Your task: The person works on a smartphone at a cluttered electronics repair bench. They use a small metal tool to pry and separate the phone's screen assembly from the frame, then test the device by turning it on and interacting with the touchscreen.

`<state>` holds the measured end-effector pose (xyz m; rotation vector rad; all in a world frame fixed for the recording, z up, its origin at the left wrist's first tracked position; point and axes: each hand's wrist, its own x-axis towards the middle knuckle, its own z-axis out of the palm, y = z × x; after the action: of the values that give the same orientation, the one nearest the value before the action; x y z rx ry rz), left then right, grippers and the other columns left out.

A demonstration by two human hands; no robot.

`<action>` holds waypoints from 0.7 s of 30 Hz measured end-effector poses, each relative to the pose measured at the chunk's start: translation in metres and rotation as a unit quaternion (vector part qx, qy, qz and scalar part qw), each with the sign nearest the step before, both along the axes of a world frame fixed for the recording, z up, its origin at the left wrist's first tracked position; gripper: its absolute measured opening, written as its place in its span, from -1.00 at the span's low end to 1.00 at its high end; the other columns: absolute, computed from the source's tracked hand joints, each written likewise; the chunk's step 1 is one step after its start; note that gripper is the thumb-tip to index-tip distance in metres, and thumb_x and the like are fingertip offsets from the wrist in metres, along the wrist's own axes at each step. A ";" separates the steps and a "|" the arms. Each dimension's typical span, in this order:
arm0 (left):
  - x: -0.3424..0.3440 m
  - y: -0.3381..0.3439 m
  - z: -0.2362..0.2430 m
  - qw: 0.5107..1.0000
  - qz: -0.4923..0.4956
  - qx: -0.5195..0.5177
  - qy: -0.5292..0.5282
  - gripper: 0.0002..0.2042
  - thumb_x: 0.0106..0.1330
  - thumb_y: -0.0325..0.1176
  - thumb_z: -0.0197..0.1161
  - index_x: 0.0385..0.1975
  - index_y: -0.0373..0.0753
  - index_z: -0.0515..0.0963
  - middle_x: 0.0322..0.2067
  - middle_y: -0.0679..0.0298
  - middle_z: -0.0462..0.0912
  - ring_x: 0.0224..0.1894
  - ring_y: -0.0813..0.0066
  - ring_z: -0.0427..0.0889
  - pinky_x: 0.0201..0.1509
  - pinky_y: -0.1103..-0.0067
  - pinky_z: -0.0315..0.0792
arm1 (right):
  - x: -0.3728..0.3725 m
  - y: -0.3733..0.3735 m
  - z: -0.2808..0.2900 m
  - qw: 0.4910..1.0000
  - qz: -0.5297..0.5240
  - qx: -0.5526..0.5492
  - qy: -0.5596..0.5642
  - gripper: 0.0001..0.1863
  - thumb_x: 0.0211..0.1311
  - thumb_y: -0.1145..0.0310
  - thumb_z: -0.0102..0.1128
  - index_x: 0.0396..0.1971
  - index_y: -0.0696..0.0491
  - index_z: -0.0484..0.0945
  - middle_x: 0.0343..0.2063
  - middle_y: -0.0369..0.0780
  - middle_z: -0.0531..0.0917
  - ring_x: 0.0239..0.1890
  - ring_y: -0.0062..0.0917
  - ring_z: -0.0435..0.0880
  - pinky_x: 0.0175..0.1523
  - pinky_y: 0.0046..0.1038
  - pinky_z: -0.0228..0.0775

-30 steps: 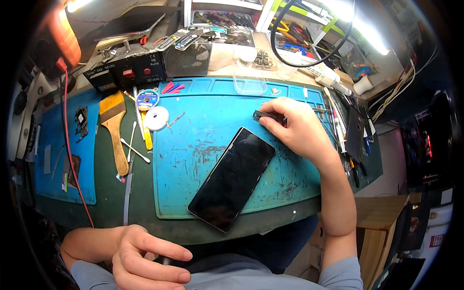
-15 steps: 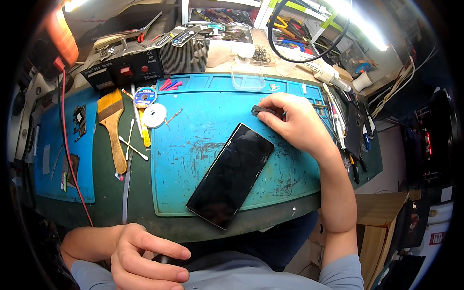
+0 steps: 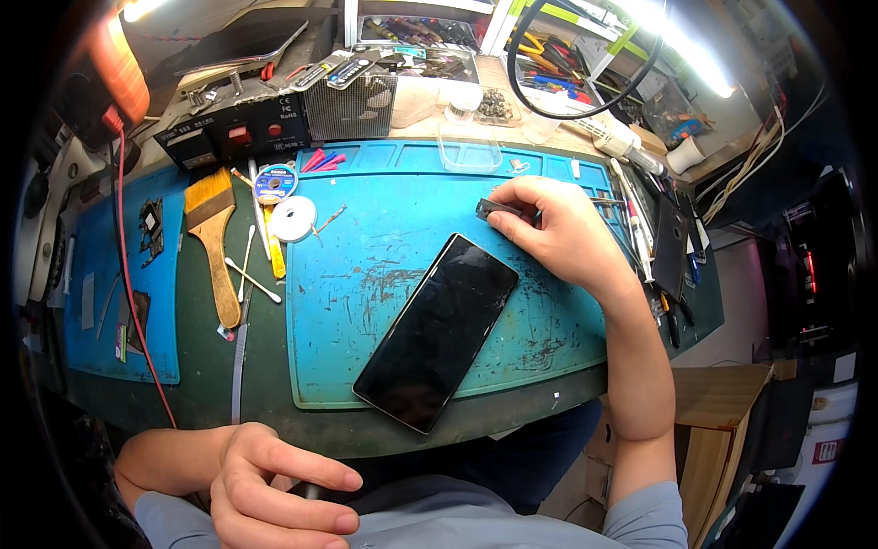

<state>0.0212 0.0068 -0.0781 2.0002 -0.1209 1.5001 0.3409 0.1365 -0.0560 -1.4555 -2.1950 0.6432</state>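
Observation:
A black smartphone (image 3: 435, 332) lies screen up and diagonal on the blue silicone mat (image 3: 332, 284). Above its upper right corner, my right hand (image 3: 558, 233) pinches a small dark, flat part (image 3: 487, 208) between thumb and index finger, over the mat's back right area. My left hand (image 3: 270, 485) is at the lower edge of the view, below the bench's front edge, with its fingers curled; a dark object shows partly among them, too hidden to name.
Left of the mat lie a wide brush (image 3: 212, 252), cotton swabs (image 3: 251, 281), two spools (image 3: 293, 220) and a second blue mat (image 3: 91, 339). A black boxed device (image 3: 183, 146), clear container (image 3: 468, 156) and tool trays stand behind. Pens and pliers (image 3: 675, 316) line the right side.
The whole scene sits slightly higher in the view than a second ago. My hands, the small part and the phone show no clear movement relative to one another.

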 end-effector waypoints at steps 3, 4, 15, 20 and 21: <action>0.009 -0.001 0.000 0.999 0.013 0.006 -0.033 -0.57 0.53 -0.16 -0.05 0.38 0.11 0.30 -0.10 0.15 0.50 -0.14 0.30 0.58 -0.17 0.24 0.67 | 0.000 0.000 0.000 1.000 0.001 0.002 -0.002 -0.80 0.20 0.36 0.29 -0.24 0.16 0.66 -0.39 -0.10 0.70 -0.36 -0.36 0.69 -0.21 -0.41 0.53; 0.012 -0.002 0.000 0.999 0.019 0.010 -0.049 -0.58 0.54 -0.18 -0.10 0.38 0.12 0.30 -0.13 0.13 0.49 -0.20 0.25 0.58 -0.21 0.19 0.66 | 0.000 0.001 -0.001 1.000 0.001 0.002 0.000 -0.80 0.20 0.36 0.29 -0.24 0.16 0.66 -0.39 -0.10 0.70 -0.36 -0.36 0.69 -0.21 -0.41 0.53; 0.003 0.000 -0.001 1.000 0.002 0.006 -0.017 -0.55 0.52 -0.12 0.01 0.38 0.09 0.29 -0.07 0.18 0.50 -0.08 0.36 0.57 -0.12 0.29 0.68 | 0.002 0.001 -0.001 1.000 0.008 0.003 0.012 -0.81 0.20 0.39 0.30 -0.25 0.17 0.66 -0.38 -0.11 0.70 -0.35 -0.38 0.70 -0.20 -0.43 0.53; -0.002 0.001 -0.001 1.000 -0.011 0.005 0.004 -0.52 0.50 -0.08 0.06 0.39 0.08 0.28 -0.03 0.21 0.50 -0.02 0.41 0.57 -0.07 0.35 0.69 | 0.002 0.001 -0.002 1.000 0.008 0.001 0.015 -0.81 0.20 0.39 0.30 -0.24 0.17 0.66 -0.38 -0.12 0.70 -0.35 -0.40 0.70 -0.20 -0.44 0.54; -0.002 0.001 -0.001 1.000 -0.010 0.004 0.004 -0.52 0.50 -0.08 0.06 0.39 0.07 0.28 -0.03 0.21 0.50 -0.02 0.40 0.57 -0.07 0.35 0.69 | 0.002 0.001 -0.001 1.000 0.006 -0.001 0.015 -0.81 0.20 0.39 0.30 -0.24 0.17 0.66 -0.38 -0.12 0.70 -0.35 -0.40 0.70 -0.20 -0.44 0.54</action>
<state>0.0194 0.0076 -0.0793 2.0041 -0.1441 1.4810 0.3426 0.1377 -0.0573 -1.4248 -2.1823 0.6678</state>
